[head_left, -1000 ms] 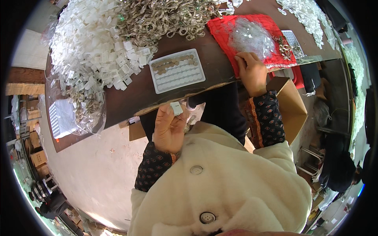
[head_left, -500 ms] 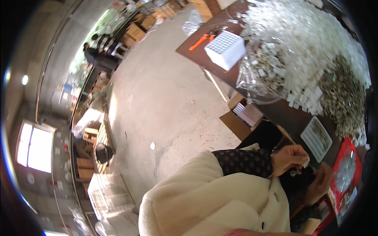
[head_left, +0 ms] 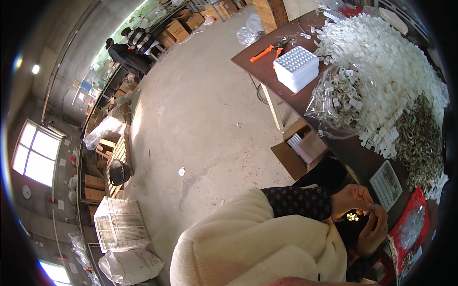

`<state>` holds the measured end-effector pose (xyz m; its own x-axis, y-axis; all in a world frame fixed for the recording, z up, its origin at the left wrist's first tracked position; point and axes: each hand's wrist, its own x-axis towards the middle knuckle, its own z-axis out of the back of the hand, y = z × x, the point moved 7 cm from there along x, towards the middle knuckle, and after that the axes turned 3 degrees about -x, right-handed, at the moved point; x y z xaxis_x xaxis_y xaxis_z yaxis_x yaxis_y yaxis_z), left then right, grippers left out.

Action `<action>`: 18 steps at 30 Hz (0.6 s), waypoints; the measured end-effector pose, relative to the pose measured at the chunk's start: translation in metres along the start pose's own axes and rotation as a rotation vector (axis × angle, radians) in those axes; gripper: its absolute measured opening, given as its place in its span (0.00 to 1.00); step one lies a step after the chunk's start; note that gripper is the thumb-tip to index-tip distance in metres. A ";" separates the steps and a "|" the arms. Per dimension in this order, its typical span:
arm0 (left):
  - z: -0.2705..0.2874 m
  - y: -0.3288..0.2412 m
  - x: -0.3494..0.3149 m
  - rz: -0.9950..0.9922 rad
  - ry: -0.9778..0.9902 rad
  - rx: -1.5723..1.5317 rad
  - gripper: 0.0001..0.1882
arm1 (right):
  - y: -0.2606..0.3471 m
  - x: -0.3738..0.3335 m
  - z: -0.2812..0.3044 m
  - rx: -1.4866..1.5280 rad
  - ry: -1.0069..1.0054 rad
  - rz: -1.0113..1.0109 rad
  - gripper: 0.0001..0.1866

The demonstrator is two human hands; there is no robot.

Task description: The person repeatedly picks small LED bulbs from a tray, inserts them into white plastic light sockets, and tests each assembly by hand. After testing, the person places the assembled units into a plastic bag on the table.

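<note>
Surface (head_left: pixel 353 150), dark brown, stretches away beyond both hands, and it's loaded! A huge heap of white plastic pieces (head_left: pixel 393 90) rises past them; a pile of metallic rings (head_left: pixel 422 138) sits nearer. Right of the hands, red cloth (head_left: pixel 420 198) with clear plastic on it. Further off and leftward, a clear bag (head_left: pixel 346 95) of mixed pieces, then a stack of white trays (head_left: pixel 296 70) with orange-handled pliers (head_left: pixel 262 53) beside it. Just beyond the fingers, one shallow tray (head_left: pixel 380 188). Now the left hand (head_left: pixel 349 202) and right hand (head_left: pixel 373 233): both curled, fingertips meeting; can't tell what, if anything, they pinch. Right below the left, a shiny gold-coloured piece (head_left: pixel 352 217) glints.
</note>
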<state>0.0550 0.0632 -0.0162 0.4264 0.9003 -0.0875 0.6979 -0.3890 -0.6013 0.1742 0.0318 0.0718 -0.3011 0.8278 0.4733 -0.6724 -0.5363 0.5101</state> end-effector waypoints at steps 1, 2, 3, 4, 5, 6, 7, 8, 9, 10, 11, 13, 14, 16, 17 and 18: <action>0.001 -0.001 -0.001 -0.004 -0.004 0.010 0.07 | 0.000 -0.001 -0.001 0.002 0.005 -0.008 0.08; 0.000 -0.002 -0.001 -0.008 -0.003 0.026 0.07 | 0.000 -0.003 0.000 0.005 0.012 -0.017 0.09; 0.000 -0.003 -0.002 -0.010 -0.003 0.041 0.07 | 0.000 -0.004 -0.002 -0.051 0.013 -0.010 0.09; -0.001 -0.004 -0.002 -0.007 0.004 0.054 0.07 | -0.004 -0.006 0.000 0.015 -0.009 -0.071 0.10; 0.000 -0.004 -0.003 0.005 -0.001 0.042 0.07 | -0.011 -0.009 -0.001 0.058 -0.008 -0.183 0.10; -0.002 -0.005 -0.003 -0.009 0.011 0.038 0.07 | -0.018 -0.012 -0.002 0.130 0.005 -0.283 0.11; -0.001 -0.006 -0.003 -0.013 0.010 0.039 0.07 | -0.021 -0.013 -0.001 0.215 -0.029 -0.329 0.10; -0.002 -0.006 -0.003 -0.019 0.015 0.032 0.07 | -0.020 -0.012 -0.001 0.242 -0.027 -0.309 0.09; -0.004 -0.006 -0.003 -0.017 0.045 -0.023 0.07 | -0.018 -0.011 -0.002 0.282 -0.002 -0.280 0.09; -0.002 -0.005 -0.002 -0.019 0.035 -0.006 0.07 | -0.014 -0.008 0.001 0.338 -0.014 -0.224 0.08; -0.002 -0.003 -0.001 -0.022 0.043 -0.005 0.07 | -0.014 -0.009 0.004 0.312 -0.060 -0.243 0.05; -0.002 0.001 -0.002 -0.015 0.060 0.035 0.07 | -0.012 -0.007 0.006 0.167 -0.014 -0.255 0.04; 0.001 0.000 -0.003 -0.027 0.055 0.086 0.07 | -0.011 -0.007 0.009 0.087 -0.008 -0.266 0.03; 0.007 0.002 -0.004 -0.007 0.031 0.087 0.06 | -0.001 -0.003 0.009 -0.052 -0.016 -0.156 0.03; 0.016 0.003 -0.004 0.033 -0.026 0.131 0.07 | -0.005 -0.004 0.006 -0.047 0.039 -0.198 0.03; 0.020 0.002 -0.003 0.064 -0.015 0.198 0.07 | -0.004 -0.001 0.006 -0.028 0.003 -0.145 0.05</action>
<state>0.0434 0.0632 -0.0329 0.4568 0.8783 -0.1411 0.5425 -0.4007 -0.7383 0.1811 0.0314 0.0737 -0.2013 0.8969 0.3939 -0.7274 -0.4062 0.5532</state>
